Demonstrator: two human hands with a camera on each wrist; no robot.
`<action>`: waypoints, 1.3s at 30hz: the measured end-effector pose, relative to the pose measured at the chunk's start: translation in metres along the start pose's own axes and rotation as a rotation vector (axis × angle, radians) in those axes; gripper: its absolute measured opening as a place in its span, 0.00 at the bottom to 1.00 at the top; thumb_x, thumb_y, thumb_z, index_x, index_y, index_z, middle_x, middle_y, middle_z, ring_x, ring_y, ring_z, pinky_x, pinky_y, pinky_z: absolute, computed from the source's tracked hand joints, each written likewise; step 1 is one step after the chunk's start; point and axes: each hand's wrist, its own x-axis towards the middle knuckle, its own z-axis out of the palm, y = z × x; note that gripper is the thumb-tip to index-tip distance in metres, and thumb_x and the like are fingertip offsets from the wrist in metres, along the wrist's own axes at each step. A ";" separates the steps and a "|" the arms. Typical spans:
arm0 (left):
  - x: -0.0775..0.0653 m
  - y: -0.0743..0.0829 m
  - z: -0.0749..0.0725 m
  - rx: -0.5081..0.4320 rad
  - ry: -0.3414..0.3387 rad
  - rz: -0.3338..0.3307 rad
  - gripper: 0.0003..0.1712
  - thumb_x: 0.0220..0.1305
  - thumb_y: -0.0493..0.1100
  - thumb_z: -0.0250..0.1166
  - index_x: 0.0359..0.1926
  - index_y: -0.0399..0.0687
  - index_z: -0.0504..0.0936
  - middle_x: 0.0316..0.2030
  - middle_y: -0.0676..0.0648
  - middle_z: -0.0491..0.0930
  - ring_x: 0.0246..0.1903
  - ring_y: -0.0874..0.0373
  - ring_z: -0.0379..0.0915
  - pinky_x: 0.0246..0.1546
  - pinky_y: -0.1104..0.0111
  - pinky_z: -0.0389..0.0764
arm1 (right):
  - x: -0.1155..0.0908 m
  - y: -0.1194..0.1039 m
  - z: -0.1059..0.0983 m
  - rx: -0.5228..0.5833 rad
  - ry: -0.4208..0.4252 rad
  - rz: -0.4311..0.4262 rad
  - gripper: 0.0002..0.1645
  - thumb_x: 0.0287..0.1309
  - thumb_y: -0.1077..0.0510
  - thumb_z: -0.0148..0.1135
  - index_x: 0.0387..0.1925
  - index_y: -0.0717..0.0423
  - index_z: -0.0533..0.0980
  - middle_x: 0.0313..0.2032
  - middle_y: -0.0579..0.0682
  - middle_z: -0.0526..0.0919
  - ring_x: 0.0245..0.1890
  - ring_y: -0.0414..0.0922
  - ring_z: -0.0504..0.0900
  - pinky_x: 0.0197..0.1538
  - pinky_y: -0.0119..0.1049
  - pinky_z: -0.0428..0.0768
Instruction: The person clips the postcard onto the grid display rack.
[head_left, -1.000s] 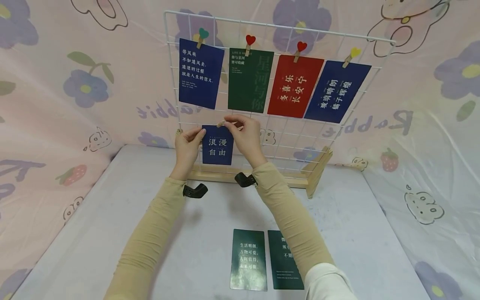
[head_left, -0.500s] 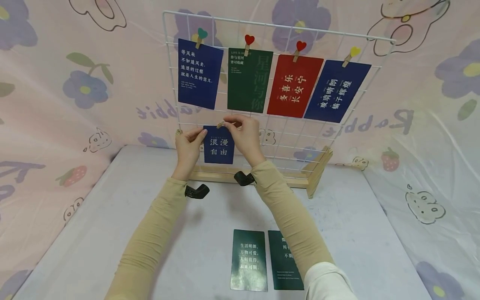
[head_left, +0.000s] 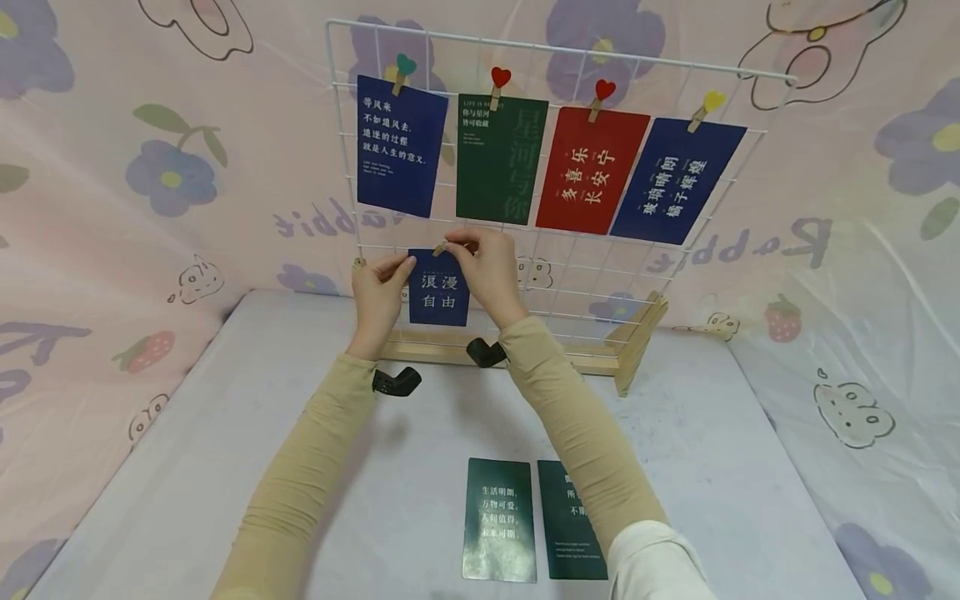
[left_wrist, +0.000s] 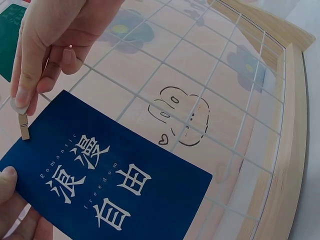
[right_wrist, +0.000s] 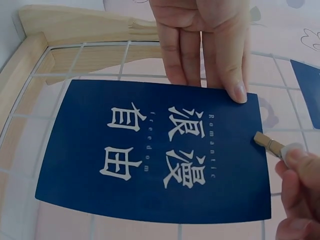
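A blue card with white lettering (head_left: 438, 292) is held against the lower part of the white wire grid (head_left: 555, 250). My left hand (head_left: 377, 300) pinches its upper left edge, thumb in front and fingers behind. My right hand (head_left: 486, 271) pinches a small wooden clothespin (head_left: 439, 248) at the card's top edge. In the right wrist view the clothespin (right_wrist: 268, 144) overlaps the card's top edge, its tip on the card's face. The left wrist view also shows the clothespin (left_wrist: 23, 126) upright over that edge, with a pale round piece under the right thumb.
Along the grid's upper row hang a blue card (head_left: 397, 150), a green card (head_left: 498, 162), a red card (head_left: 592, 171) and another blue card (head_left: 678, 183), each under a heart clothespin. Two green cards (head_left: 498, 542) lie on the white table (head_left: 360, 517). A wooden stand (head_left: 637, 342) supports the grid.
The blue card has shifted slightly right and up along with the left hand. The right hand still pinches the clothespin at the card's top edge, almost in the same place.
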 end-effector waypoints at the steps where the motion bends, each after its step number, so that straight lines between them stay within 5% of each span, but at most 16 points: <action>1: -0.002 0.004 0.000 0.003 -0.002 -0.002 0.14 0.65 0.34 0.62 0.48 0.27 0.80 0.44 0.31 0.81 0.42 0.37 0.77 0.40 0.67 0.81 | 0.000 0.000 0.000 -0.011 -0.001 0.002 0.08 0.59 0.59 0.66 0.40 0.56 0.85 0.35 0.47 0.86 0.31 0.38 0.79 0.36 0.27 0.78; 10: 0.006 -0.018 0.002 0.056 0.013 0.012 0.16 0.65 0.42 0.63 0.49 0.37 0.83 0.43 0.39 0.83 0.40 0.48 0.80 0.39 0.71 0.79 | 0.000 -0.004 0.002 -0.090 -0.008 0.027 0.09 0.61 0.57 0.64 0.41 0.54 0.85 0.36 0.46 0.86 0.31 0.37 0.79 0.34 0.26 0.78; 23: 0.007 -0.019 0.003 0.069 0.025 0.041 0.15 0.65 0.41 0.64 0.48 0.36 0.83 0.42 0.40 0.83 0.39 0.52 0.80 0.40 0.70 0.80 | -0.003 -0.005 0.006 -0.127 0.006 0.007 0.11 0.62 0.57 0.63 0.44 0.53 0.84 0.38 0.46 0.86 0.29 0.37 0.79 0.31 0.27 0.77; 32: 0.005 -0.018 0.001 0.042 0.042 0.063 0.13 0.63 0.36 0.64 0.47 0.32 0.83 0.42 0.37 0.82 0.38 0.54 0.79 0.39 0.72 0.81 | -0.009 0.006 0.005 -0.044 -0.049 -0.032 0.17 0.67 0.64 0.55 0.54 0.54 0.79 0.37 0.49 0.85 0.28 0.38 0.81 0.34 0.25 0.79; 39: 0.006 -0.021 -0.004 0.029 0.065 0.101 0.11 0.61 0.34 0.66 0.44 0.34 0.84 0.41 0.38 0.83 0.37 0.53 0.81 0.38 0.73 0.81 | -0.014 0.012 0.003 0.054 -0.071 -0.054 0.21 0.68 0.65 0.52 0.60 0.55 0.74 0.51 0.50 0.82 0.34 0.37 0.83 0.31 0.26 0.80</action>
